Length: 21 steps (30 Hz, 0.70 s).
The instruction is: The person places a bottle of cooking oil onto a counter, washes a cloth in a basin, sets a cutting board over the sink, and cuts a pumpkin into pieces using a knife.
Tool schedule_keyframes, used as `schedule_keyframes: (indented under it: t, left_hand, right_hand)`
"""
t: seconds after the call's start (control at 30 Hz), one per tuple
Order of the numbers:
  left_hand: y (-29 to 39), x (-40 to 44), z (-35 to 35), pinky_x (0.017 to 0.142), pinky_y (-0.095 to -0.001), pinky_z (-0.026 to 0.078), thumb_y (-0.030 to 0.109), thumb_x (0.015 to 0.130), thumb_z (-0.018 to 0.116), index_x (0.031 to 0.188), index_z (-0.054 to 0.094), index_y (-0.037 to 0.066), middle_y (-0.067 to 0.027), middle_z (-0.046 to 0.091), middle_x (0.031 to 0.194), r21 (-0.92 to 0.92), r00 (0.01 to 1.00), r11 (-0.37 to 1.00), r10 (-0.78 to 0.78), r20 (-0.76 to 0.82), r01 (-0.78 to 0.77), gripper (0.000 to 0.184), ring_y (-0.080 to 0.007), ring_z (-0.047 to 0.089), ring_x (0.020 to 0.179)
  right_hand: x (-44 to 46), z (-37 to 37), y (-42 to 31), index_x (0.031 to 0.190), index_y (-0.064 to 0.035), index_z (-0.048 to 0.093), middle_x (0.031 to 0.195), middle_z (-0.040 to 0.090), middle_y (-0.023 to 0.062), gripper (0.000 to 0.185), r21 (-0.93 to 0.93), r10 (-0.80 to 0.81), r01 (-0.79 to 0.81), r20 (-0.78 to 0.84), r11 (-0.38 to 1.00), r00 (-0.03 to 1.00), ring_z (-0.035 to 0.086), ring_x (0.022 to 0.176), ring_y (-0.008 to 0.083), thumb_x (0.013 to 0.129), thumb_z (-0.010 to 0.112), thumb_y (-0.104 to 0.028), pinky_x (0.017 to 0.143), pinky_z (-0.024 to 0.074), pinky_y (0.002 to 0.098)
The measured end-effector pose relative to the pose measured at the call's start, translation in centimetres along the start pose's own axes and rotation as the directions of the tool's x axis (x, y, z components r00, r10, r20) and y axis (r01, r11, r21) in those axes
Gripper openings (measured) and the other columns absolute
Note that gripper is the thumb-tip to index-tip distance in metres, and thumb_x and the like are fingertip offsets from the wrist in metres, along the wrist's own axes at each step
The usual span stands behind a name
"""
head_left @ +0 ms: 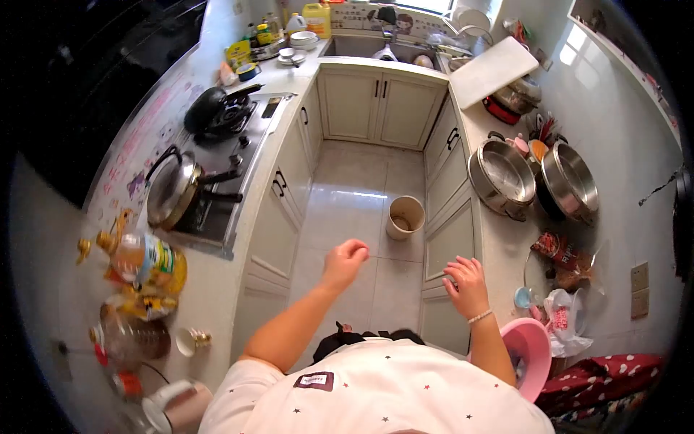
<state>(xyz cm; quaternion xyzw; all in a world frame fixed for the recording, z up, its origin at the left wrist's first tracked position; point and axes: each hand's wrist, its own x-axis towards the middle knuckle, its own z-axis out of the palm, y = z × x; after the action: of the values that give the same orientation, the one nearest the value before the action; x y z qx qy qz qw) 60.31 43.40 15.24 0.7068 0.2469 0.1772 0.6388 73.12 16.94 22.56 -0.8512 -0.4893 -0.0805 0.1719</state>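
My left hand (345, 265) is in mid-air above the tiled floor, its fingers curled together and nothing showing in them. Over by the right-hand cabinets is my right hand (466, 283), fingers apart and holding nothing, with a beaded bracelet (479, 316) at the wrist. Beyond both hands a beige waste bin (405, 217) stands on the floor, touched by neither. The closest thing to my right forearm is a pink basin (531, 354), partly hidden by the arm.
Counters line both sides. On the left are a gas stove (238, 155), a lidded pan (172, 189), a black wok (206, 108) and an oil bottle (148, 260). Steel pots (504, 173) and a cutting board (495, 71) are at right. A sink (347, 49) lies at the back.
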Motion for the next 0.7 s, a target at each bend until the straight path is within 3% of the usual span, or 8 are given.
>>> schedule_keyframes:
  t: [0.1,0.23,0.4,0.5,0.7]
  left_hand:
    - [0.5,3.9,-3.2,0.069,-0.027,0.048,0.011,0.084,0.054,0.088,0.061,0.0,-0.0071,0.064,0.078,-0.191,0.99,0.972,-0.139,0.011,0.138,0.014,-0.0134,0.061,0.072]
    - [-0.9,10.9,-4.6,0.073,-0.0269,0.048,0.01,0.085,0.054,0.09,0.061,0.0,-0.0058,0.063,0.079,-0.226,0.987,0.962,-0.162,-0.02,0.154,0.013,-0.013,0.061,0.077]
    - [0.3,22.3,-6.2,0.071,-0.0268,0.048,0.009,0.086,0.053,0.09,0.06,0.0,-0.0054,0.063,0.079,-0.159,0.985,0.979,-0.143,-0.1,0.126,0.012,-0.0125,0.06,0.075]
    - [3.3,29.8,-7.2,0.071,-0.0263,0.047,0.008,0.087,0.053,0.09,0.06,0.0,-0.0059,0.063,0.08,-0.153,0.974,0.982,-0.138,-0.178,0.111,0.011,-0.0125,0.06,0.074]
    - [9.4,42.3,-7.2,0.073,-0.0258,0.047,0.006,0.088,0.05,0.09,0.059,0.0,-0.006,0.062,0.081,-0.07,0.943,0.994,-0.107,-0.314,0.089,0.011,-0.0131,0.06,0.076]
  right_hand:
    - [3.6,1.9,1.3,0.088,-0.0049,0.063,0.095,0.063,0.009,0.016,0.059,0.014,-0.017,0.066,0.998,0.998,0.055,0.104,0.0258,0.074,0.064,-0.013,0.097,0.0345,0.0419]
    - [10.0,4.5,5.5,0.086,-0.0045,0.063,0.092,0.064,0.0097,0.014,0.133,-0.008,0.002,0.048,0.991,0.999,0.057,0.098,0.0259,0.074,0.063,-0.012,0.093,0.0385,0.0405]
    - [22.6,9.7,13.5,0.082,-0.0033,0.063,0.086,0.064,0.0113,0.01,0.269,-0.044,0.053,-0.04,0.962,0.998,0.059,0.087,0.0268,0.074,0.062,-0.009,0.084,0.0442,0.0378]
    - [32.6,11.0,18.0,0.081,-0.0025,0.062,0.084,0.064,0.0113,0.009,0.238,-0.122,0.112,0.024,0.965,0.992,0.06,0.084,0.0272,0.074,0.062,-0.008,0.081,0.0455,0.0372]
    - [51.1,10.4,24.2,0.082,-0.0018,0.062,0.083,0.064,0.0114,0.009,0.297,-0.193,0.241,-0.183,0.924,0.964,0.06,0.082,0.0269,0.076,0.061,-0.008,0.078,0.0467,0.0366]
